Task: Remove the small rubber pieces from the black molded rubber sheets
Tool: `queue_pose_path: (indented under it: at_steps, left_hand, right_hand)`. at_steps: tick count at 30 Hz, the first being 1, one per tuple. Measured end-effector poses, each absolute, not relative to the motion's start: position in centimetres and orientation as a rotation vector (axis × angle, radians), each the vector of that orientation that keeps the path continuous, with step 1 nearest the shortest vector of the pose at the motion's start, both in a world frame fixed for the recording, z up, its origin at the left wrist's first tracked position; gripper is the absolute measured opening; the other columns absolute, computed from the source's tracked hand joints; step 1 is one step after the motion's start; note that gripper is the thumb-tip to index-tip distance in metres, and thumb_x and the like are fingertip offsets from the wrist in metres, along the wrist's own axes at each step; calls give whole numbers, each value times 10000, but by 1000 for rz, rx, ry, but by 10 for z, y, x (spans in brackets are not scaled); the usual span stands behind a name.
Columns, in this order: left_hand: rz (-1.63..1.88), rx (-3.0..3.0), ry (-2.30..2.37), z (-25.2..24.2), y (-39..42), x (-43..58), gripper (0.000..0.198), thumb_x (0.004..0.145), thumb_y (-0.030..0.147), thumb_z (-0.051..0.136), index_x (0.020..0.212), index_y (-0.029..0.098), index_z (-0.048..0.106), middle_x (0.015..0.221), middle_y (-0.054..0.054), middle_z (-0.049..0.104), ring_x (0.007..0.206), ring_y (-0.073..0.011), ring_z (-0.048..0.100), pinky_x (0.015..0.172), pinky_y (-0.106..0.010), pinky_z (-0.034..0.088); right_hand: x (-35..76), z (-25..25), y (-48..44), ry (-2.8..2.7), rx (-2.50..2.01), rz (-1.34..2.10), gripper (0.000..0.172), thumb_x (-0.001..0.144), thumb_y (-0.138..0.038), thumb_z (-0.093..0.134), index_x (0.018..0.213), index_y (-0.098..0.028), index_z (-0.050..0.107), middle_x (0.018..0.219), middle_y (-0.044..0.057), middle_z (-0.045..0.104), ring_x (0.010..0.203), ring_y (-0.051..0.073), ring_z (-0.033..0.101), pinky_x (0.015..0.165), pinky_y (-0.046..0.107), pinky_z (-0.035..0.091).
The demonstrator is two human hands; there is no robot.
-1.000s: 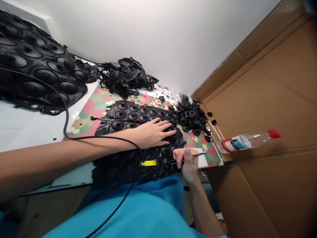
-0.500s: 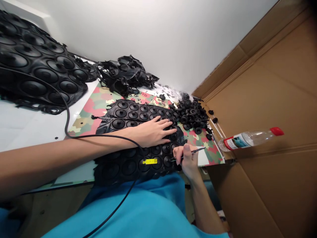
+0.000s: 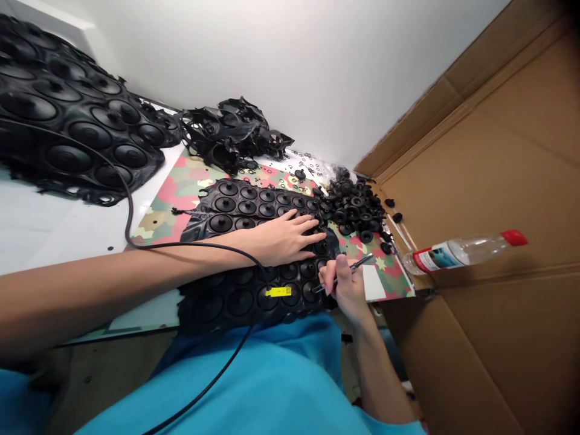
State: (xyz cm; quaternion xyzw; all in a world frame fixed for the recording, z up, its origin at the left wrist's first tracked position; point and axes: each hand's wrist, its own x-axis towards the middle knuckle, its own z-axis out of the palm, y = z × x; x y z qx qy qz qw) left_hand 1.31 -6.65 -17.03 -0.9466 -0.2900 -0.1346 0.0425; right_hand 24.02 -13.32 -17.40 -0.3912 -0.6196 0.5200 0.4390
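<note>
A black rubber sheet (image 3: pixel 220 223) with rows of round molded discs lies across the near side of the table. My left hand (image 3: pixel 290 238) rests flat on it, fingers spread, holding nothing. Lower right, my right hand (image 3: pixel 345 284) is closed around slim metal tweezers (image 3: pixel 362 261). Their tip points down at a disc near the sheet's right edge; whether it grips rubber there is too small to tell. A black cable (image 3: pixel 212 244) with a yellow tag (image 3: pixel 278 292) crosses over my left forearm and the sheet.
Loose black rubber discs (image 3: pixel 356 205) are piled right of the sheet. Torn rubber scraps (image 3: pixel 235 133) lie behind it, among scattered small rings. More molded sheets (image 3: pixel 67 157) are stacked at left. A plastic bottle (image 3: pixel 466 252) and cardboard wall (image 3: pixel 489 157) stand at right.
The tweezers in my right hand have turned slightly, their rear end a little higher. My left hand stays flat on the sheet. The whole view has shifted slightly.
</note>
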Motion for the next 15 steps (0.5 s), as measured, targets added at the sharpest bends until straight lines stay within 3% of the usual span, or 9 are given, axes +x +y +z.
queue_pose_path:
  at_steps: [9, 15]
  left_hand:
    - [-408, -2876, -897, -173, -66, 13, 589, 1179, 488, 444, 1683, 189, 509, 1681, -239, 534, 1566, -385, 527, 1261, -560, 396]
    - [-479, -2907, -914, -172, -66, 13, 571, 1163, 480, 500, 1653, 191, 546, 1672, -224, 552, 1575, -385, 517, 1275, -558, 380]
  right_hand:
    - [237, -169, -133, -1528, -1023, 1305, 791, 1113, -661, 561, 463, -212, 594, 439, -14, 411, 432, 114, 408, 478, 311, 240]
    - [235, -171, -139, -1586, -1025, 1217, 786, 1151, -603, 515, 469, -213, 547, 465, -8, 429, 471, 117, 423, 528, 317, 292]
